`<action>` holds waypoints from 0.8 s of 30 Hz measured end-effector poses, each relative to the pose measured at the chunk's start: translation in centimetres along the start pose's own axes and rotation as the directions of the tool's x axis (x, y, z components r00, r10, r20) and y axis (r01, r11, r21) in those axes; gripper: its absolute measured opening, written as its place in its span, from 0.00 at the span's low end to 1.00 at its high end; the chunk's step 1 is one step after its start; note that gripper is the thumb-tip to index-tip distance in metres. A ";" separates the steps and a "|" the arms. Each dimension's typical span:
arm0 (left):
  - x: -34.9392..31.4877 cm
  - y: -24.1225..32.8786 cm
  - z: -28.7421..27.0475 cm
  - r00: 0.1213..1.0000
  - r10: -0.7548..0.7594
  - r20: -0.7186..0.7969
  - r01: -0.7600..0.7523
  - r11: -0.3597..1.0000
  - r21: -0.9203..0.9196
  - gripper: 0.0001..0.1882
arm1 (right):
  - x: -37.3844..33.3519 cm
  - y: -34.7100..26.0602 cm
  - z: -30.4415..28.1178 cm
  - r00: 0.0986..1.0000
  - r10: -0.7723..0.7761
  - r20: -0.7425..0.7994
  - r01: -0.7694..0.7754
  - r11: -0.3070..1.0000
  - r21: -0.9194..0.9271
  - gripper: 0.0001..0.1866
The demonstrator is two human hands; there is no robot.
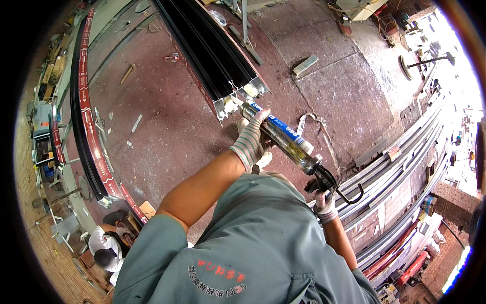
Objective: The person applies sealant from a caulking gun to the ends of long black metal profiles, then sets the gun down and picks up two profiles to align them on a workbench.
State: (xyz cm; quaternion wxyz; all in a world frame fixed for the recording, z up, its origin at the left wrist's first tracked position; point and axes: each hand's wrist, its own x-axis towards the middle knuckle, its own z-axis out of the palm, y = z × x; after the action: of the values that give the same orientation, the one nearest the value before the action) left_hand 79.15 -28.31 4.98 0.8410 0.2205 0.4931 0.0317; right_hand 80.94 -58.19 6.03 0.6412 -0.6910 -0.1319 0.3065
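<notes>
A caulking gun (298,156) loaded with a blue-and-white sealant tube (281,126) slants across the middle of the view. My left hand (251,136), in a striped knit glove, wraps round its front part. Gloved too, my right hand (324,206) grips the black handle and trigger at the rear. The nozzle points at the cut end of a black metal profile (212,55), where pale foam-like filler (229,107) shows in the hollows. Whether the tip touches the profile I cannot tell.
Long profiles with red-and-white film (85,101) lie on the left, near a crouching person (107,248). Bundled grey metal bars (400,167) run along the right. On the reddish floor are a wooden-handled tool (128,73), a greenish block (306,66) and scraps.
</notes>
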 end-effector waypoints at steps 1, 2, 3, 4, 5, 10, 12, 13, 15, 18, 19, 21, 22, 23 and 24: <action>0.0 -0.5 -0.1 1.000 -0.007 -0.011 0.007 1.000 -0.002 0.18 | -0.2 0.2 -0.2 1.000 0.013 0.005 -0.013 1.000 0.007 0.30; 0.1 -1.1 -0.1 1.000 0.007 -0.016 -0.007 1.000 -0.022 0.20 | -0.5 0.5 -0.4 1.000 0.026 0.009 -0.026 1.000 0.014 0.29; 0.1 -1.4 -0.3 1.000 -0.021 -0.003 0.021 0.999 -0.039 0.20 | -0.7 0.6 -0.5 0.999 0.039 0.014 -0.040 0.999 0.021 0.29; -0.1 -1.6 -0.4 0.999 -0.052 0.008 0.052 0.997 -0.056 0.21 | -0.8 0.1 -0.5 0.998 0.062 0.007 -0.061 0.998 -0.026 0.29; -0.3 -1.7 -0.6 0.996 -0.082 0.020 0.084 0.994 -0.073 0.22 | -0.9 -0.1 -0.4 0.999 0.048 0.014 -0.048 0.998 -0.037 0.30; -0.6 -2.4 -0.8 0.996 -0.090 0.013 0.090 0.995 -0.050 0.24 | -1.4 0.0 -0.8 0.999 0.036 0.034 -0.032 0.994 -0.107 0.34; -0.3 -2.9 -1.3 0.995 -0.075 0.061 0.079 0.995 -0.056 0.24 | -1.6 0.5 -1.3 0.999 0.032 0.043 -0.027 0.992 -0.125 0.35; -0.3 -3.0 -1.4 0.995 -0.078 0.061 0.082 0.995 -0.058 0.24 | -1.7 0.8 -1.5 0.999 0.026 0.047 -0.020 0.991 -0.130 0.35; -0.2 -3.3 -1.7 0.995 -0.085 0.060 0.088 0.994 -0.062 0.25 | -1.9 1.1 -1.7 0.998 0.030 0.056 -0.022 0.990 -0.137 0.34; -0.4 -3.4 -2.1 0.995 -0.089 0.049 0.091 0.995 -0.039 0.25 | -1.8 0.4 -1.7 0.997 0.044 0.066 -0.034 0.990 -0.136 0.33; -0.8 -3.4 -2.1 0.996 -0.086 0.025 0.088 0.994 -0.058 0.25 | -1.7 0.1 -1.6 0.997 0.038 0.066 -0.029 0.991 -0.133 0.33; -1.4 -3.3 -1.8 0.996 -0.083 -0.022 0.081 0.992 -0.094 0.26 | -1.6 0.0 -1.6 0.996 0.044 0.082 -0.031 0.988 -0.148 0.33; -1.3 -3.0 -2.2 0.994 -0.107 0.028 0.109 0.990 -0.091 0.27 | -1.6 0.1 -1.8 0.994 0.054 0.098 -0.037 0.985 -0.166 0.33; -1.3 -3.1 -2.4 0.994 -0.106 0.020 0.107 0.990 -0.096 0.27 | -1.5 0.1 -1.9 0.991 0.064 0.114 -0.043 0.982 -0.183 0.32; -1.5 -3.2 -2.6 0.994 -0.104 0.012 0.105 0.989 -0.101 0.26 | -1.5 0.1 -1.8 0.992 0.049 0.112 -0.027 0.981 -0.192 0.32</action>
State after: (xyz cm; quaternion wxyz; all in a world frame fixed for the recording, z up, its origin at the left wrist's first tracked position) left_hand 75.66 -30.74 3.78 0.8533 0.1514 0.4988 0.0118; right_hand 80.80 -60.52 6.34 0.5574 -0.7326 -0.1844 0.3445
